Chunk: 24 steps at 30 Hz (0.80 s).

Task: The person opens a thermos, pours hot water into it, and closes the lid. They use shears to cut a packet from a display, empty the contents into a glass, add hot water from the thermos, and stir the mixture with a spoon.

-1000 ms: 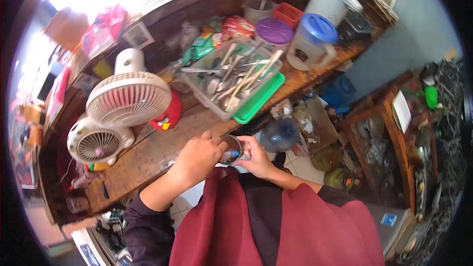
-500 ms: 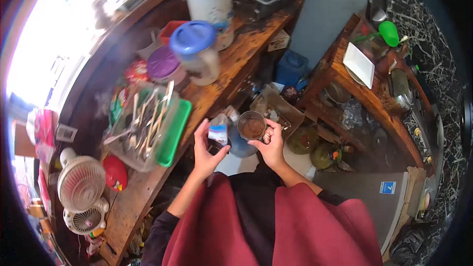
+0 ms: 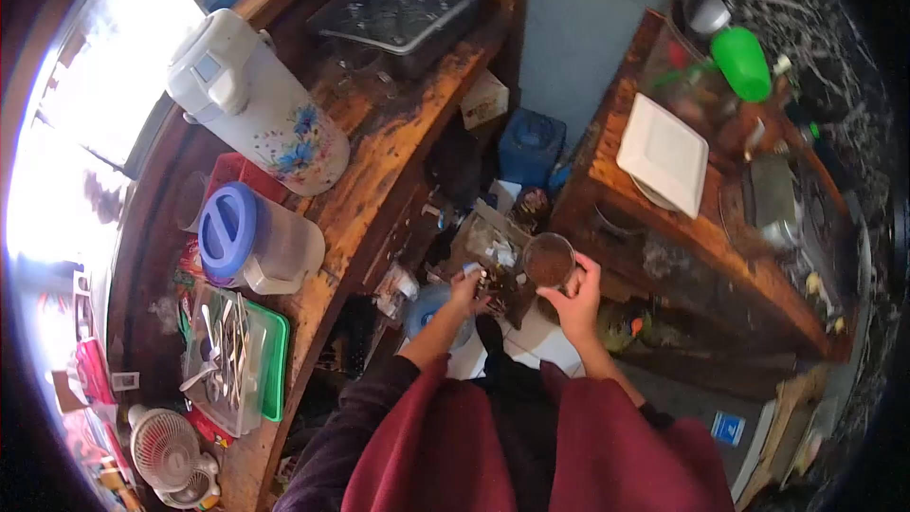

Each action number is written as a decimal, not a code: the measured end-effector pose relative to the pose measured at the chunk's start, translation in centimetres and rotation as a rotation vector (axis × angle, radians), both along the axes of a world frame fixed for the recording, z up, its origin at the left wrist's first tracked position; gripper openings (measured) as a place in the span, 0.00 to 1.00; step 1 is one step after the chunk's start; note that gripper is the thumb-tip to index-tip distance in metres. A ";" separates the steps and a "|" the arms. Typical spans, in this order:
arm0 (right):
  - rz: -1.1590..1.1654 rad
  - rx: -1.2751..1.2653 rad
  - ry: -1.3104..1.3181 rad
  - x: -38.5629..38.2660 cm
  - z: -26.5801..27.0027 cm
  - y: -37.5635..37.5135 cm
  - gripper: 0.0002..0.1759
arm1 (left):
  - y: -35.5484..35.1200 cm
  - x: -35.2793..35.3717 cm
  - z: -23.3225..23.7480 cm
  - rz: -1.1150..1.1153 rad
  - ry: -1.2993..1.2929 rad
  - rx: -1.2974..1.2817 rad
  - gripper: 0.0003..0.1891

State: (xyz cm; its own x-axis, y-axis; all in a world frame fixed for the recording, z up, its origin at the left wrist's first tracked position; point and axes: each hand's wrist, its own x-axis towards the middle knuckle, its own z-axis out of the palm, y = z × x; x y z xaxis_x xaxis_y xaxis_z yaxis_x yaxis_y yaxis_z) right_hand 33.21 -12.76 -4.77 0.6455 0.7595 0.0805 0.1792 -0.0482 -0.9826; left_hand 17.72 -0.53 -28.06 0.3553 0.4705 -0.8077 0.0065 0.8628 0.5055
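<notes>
From our head we look forward and steeply down, close above our left hand (image 3: 464, 292) and right hand (image 3: 577, 298).

Glaring, blown-out light from the left, dimmer floor, dark curved edges, slight blur.

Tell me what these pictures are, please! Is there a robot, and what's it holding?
There's no robot here, just a person using two bare hands. Every picture comes from one camera worn on the person's head, looking forward and down, so you see what they see.

The right hand holds a round cup with something brown inside. The left hand is curled, and I can't tell what is in it.

On the wooden counter at the left stand a flowery flask, a jug with a blue lid, a plastic box of spoons and forks, and a fan.
</notes>
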 end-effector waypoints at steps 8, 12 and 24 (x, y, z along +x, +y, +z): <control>0.208 -0.038 0.097 0.0 -2.1 4.3 0.37 | 0.4 -0.8 3.3 -0.044 0.167 0.163 0.40; 0.383 -0.005 0.136 -2.0 -1.4 6.9 0.37 | 1.0 -8.0 11.2 -0.100 0.087 0.427 0.27; 1.175 0.052 0.275 -15.9 3.6 11.2 0.38 | -6.3 -33.0 34.4 0.526 1.407 1.057 0.09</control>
State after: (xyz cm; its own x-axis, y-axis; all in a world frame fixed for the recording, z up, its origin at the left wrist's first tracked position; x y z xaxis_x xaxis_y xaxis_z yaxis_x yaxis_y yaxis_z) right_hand 17.34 -1.51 -1.16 -0.4368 0.8943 0.0973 -0.1286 0.0449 -0.9907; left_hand -15.29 -6.82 6.38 -0.5783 0.7456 0.3312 0.7213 0.2776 0.6345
